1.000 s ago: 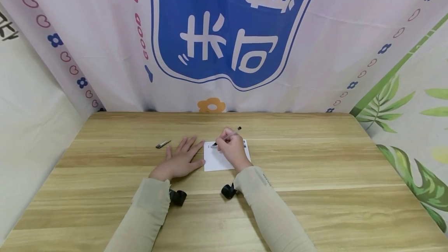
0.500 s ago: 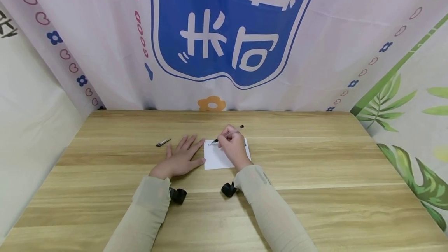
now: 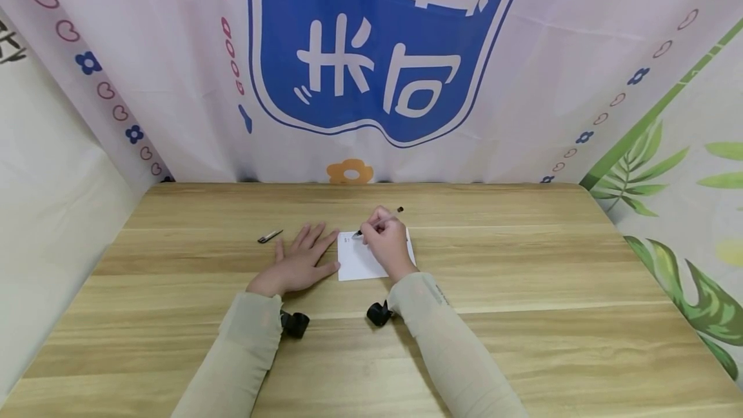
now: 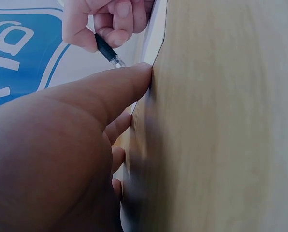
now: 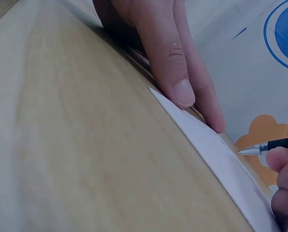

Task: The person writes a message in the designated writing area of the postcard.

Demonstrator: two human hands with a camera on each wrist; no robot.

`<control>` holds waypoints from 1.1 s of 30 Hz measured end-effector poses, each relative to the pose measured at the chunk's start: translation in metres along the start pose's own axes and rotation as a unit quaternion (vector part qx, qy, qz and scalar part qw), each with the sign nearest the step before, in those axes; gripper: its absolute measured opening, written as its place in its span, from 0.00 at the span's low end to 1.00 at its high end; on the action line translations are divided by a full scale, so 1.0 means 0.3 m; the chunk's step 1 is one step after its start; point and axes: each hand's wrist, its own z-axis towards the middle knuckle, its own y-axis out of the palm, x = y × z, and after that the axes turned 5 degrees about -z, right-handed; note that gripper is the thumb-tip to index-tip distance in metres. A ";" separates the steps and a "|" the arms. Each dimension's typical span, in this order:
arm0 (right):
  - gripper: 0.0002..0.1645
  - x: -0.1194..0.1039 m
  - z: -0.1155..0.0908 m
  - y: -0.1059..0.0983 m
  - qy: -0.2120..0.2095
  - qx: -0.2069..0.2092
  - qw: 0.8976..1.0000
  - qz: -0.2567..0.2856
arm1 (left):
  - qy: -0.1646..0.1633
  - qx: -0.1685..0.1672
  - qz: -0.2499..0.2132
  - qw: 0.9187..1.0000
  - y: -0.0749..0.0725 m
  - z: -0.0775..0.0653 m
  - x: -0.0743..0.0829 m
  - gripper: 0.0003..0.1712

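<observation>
A white sheet of paper [image 3: 361, 260] lies on the wooden table with small dark marks along its top left. My right hand [image 3: 387, 242] pinches a pen [image 3: 390, 217] over it, the tip close to the upper part of the sheet. In the right wrist view the pen [image 5: 274, 144] has a silver tip and a dark grip, and the paper [image 5: 216, 154] carries tiny marks. Flat on the table, my left hand [image 3: 297, 264] spreads its fingers at the paper's left edge. Its thumb [image 4: 129, 79] touches that edge in the left wrist view.
A pen cap [image 3: 269, 237] with a clip lies left of the left hand. Black wrist cameras sit by both sleeves, at the left wrist [image 3: 296, 325] and the right wrist [image 3: 379, 313]. A printed curtain [image 3: 290, 153] hangs behind the table's [image 3: 522, 250] far edge.
The pen tip has shifted slightly along the top of the paper, and the right hand has moved a little with it. The left hand stays in place.
</observation>
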 end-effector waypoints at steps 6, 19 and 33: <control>0.10 0.004 0.000 -0.001 -0.007 -0.006 1.000 -0.004 | 0.008 0.002 -0.011 1.000 0.000 -0.004 -0.002 0.42; 0.09 0.007 -0.001 -0.002 -0.013 -0.012 1.000 -0.006 | 0.006 0.000 -0.002 1.000 0.002 0.001 -0.005 0.41; 0.08 -0.004 -0.005 -0.005 -0.007 -0.016 1.000 -0.007 | -0.001 0.003 0.006 1.000 0.002 0.004 -0.012 0.41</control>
